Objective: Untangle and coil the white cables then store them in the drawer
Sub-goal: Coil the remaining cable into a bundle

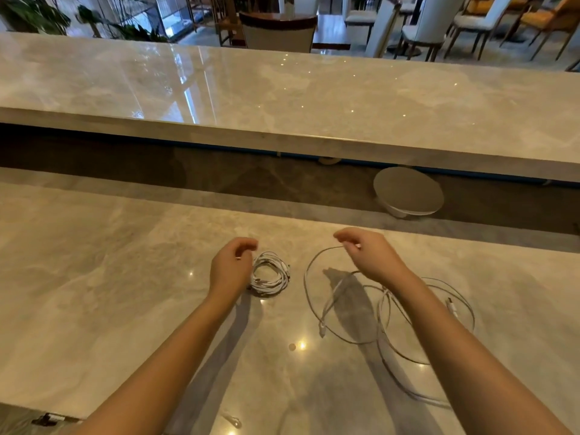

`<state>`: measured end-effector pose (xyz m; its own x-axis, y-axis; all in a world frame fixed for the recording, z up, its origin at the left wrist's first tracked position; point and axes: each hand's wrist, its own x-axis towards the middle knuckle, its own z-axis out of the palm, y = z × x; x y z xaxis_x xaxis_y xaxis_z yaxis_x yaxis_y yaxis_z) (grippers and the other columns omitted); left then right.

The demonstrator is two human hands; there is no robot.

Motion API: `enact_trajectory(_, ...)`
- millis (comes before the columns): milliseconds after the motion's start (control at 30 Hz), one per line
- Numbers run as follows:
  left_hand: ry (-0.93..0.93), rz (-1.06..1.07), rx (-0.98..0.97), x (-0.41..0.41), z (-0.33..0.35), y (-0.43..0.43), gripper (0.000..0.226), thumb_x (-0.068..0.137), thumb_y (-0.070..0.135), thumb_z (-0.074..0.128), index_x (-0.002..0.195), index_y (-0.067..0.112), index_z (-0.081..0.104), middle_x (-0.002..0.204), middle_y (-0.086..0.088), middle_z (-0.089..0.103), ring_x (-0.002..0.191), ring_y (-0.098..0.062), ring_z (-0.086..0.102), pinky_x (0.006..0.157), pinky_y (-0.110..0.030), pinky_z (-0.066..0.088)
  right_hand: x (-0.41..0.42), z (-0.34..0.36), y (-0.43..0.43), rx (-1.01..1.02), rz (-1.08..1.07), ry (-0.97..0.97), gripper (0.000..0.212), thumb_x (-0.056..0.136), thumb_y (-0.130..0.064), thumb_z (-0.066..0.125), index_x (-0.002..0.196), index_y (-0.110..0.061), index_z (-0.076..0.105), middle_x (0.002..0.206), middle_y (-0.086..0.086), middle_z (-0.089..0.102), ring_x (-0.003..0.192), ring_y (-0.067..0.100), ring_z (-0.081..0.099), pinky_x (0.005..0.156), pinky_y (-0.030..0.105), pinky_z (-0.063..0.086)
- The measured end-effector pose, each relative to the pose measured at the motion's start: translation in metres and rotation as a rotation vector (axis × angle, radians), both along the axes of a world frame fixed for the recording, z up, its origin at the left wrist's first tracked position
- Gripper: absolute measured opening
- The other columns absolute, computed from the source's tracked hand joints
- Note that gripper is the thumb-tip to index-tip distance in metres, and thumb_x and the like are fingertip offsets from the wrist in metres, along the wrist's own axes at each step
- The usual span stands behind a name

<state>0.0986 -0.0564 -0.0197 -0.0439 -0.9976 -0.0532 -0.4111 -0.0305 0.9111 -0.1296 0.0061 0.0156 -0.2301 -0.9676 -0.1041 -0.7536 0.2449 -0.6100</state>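
A tight coil of white cable [270,274] lies on the marble counter [94,277]. My left hand [230,268] hovers just left of the coil with its fingers loosely curled, holding nothing that I can see. To the right, a loose white cable [317,296] sprawls in wide overlapping loops, with a plug end [452,306] lying at the right. My right hand [370,255] pinches this loose cable at the top of its far loop and lifts it slightly off the counter. No drawer is in view.
A higher marble ledge [282,98] runs across behind the counter, with a dark gap between them. A round white lidded bowl [408,193] sits in that gap at the right. Chairs and plants stand beyond. A small dark object [47,419] lies at the near left edge.
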Motion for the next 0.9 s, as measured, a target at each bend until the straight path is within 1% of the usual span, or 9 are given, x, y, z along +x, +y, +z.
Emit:
enact_trajectory(67, 0.011, -0.188, 0.007, -0.023, 0.001, 0.025, 0.02, 0.092, 0.007, 0.051, 0.106, 0.017, 0.063, 0.098, 0.004, 0.062, 0.088, -0.007, 0.057, 0.073, -0.014, 0.049, -0.025, -0.009, 0.016, 0.133, 0.055, 0.165, 0.038, 0.091, -0.007, 0.046, 0.125, -0.018, 0.059, 0.132, 0.005, 0.058, 0.121, 0.022, 0.052, 0.101, 0.033, 0.041)
enact_trajectory(133, -0.068, -0.456, 0.063, -0.052, -0.009, 0.052, 0.024, 0.091, 0.017, 0.056, 0.115, 0.019, 0.059, 0.102, 0.002, 0.062, 0.087, -0.008, 0.058, 0.07, -0.014, 0.049, -0.037, -0.025, 0.032, 0.29, 0.161, 0.278, 0.036, 0.091, -0.015, 0.05, 0.125, -0.022, 0.058, 0.132, 0.004, 0.057, 0.12, 0.023, 0.052, 0.099, 0.038, 0.043)
enact_trajectory(233, -0.186, -0.642, 0.156, -0.086, -0.028, 0.08, 0.026, 0.091, 0.023, 0.056, 0.117, 0.018, 0.059, 0.089, 0.001, 0.064, 0.081, -0.012, 0.061, 0.072, -0.018, 0.048, -0.038, -0.038, 0.052, 0.225, 0.188, 0.21, 0.026, 0.091, -0.02, 0.054, 0.114, -0.017, 0.065, 0.118, 0.004, 0.064, 0.109, 0.02, 0.057, 0.091, 0.034, 0.045)
enact_trajectory(333, 0.054, -0.551, 0.282, -0.098, -0.024, 0.09, 0.018, 0.096, 0.017, 0.047, 0.098, 0.014, 0.064, 0.067, 0.001, 0.059, 0.065, -0.014, 0.061, 0.059, -0.023, 0.05, -0.041, -0.035, 0.061, 0.019, 0.111, 0.069, 0.018, 0.09, -0.019, 0.058, 0.1, -0.011, 0.07, 0.101, 0.006, 0.068, 0.096, 0.02, 0.061, 0.085, 0.033, 0.047)
enact_trajectory(433, 0.128, -0.46, 0.18, -0.096, 0.004, 0.083, 0.022, 0.096, 0.02, 0.046, 0.092, 0.015, 0.067, 0.061, 0.004, 0.051, 0.049, 0.002, 0.047, 0.046, -0.011, 0.037, -0.051, -0.017, 0.069, -0.062, 0.007, -0.105, 0.018, 0.089, -0.025, 0.059, 0.091, -0.011, 0.071, 0.086, 0.0, 0.067, 0.08, 0.013, 0.06, 0.075, 0.031, 0.049)
enact_trajectory(567, 0.223, -0.422, 0.138, -0.094, 0.059, 0.07, 0.023, 0.095, 0.026, 0.048, 0.088, 0.019, 0.069, 0.059, 0.004, 0.049, 0.052, -0.006, 0.04, 0.045, -0.015, 0.033, -0.06, 0.015, 0.079, -0.139, -0.07, -0.212, 0.034, 0.092, -0.033, 0.054, 0.067, -0.012, 0.065, 0.052, -0.01, 0.054, 0.05, 0.001, 0.048, 0.055, 0.02, 0.04)
enact_trajectory(733, 0.51, -0.521, 0.181, -0.092, 0.113, 0.068, 0.026, 0.097, 0.023, 0.044, 0.099, 0.009, 0.066, 0.057, 0.003, 0.044, 0.049, -0.007, 0.034, 0.046, -0.02, 0.028, -0.061, 0.048, 0.094, -0.137, 0.012, -0.325, 0.027, 0.096, -0.024, 0.048, 0.086, -0.01, 0.068, 0.07, -0.001, 0.059, 0.065, 0.007, 0.056, 0.061, 0.017, 0.049)
enact_trajectory(833, 0.73, -0.666, 0.286, -0.09, 0.13, 0.068, 0.029, 0.098, 0.022, 0.039, 0.107, 0.008, 0.062, 0.058, 0.003, 0.043, 0.047, -0.007, 0.03, 0.043, -0.02, 0.026, -0.059, 0.065, 0.098, -0.301, -0.082, -0.493, 0.023, 0.096, -0.018, 0.046, 0.089, -0.009, 0.067, 0.074, 0.001, 0.06, 0.068, 0.009, 0.057, 0.065, 0.02, 0.05)
enact_trajectory(900, 0.839, -0.768, 0.292, -0.088, 0.141, 0.07, 0.031, 0.097, 0.02, 0.038, 0.115, 0.007, 0.06, 0.057, 0.005, 0.042, 0.044, -0.005, 0.03, 0.04, -0.017, 0.027, -0.058, 0.078, 0.097, -0.399, -0.119, -0.457, 0.021, 0.095, -0.018, 0.048, 0.088, -0.009, 0.066, 0.072, 0.001, 0.058, 0.066, 0.008, 0.055, 0.064, 0.019, 0.048)
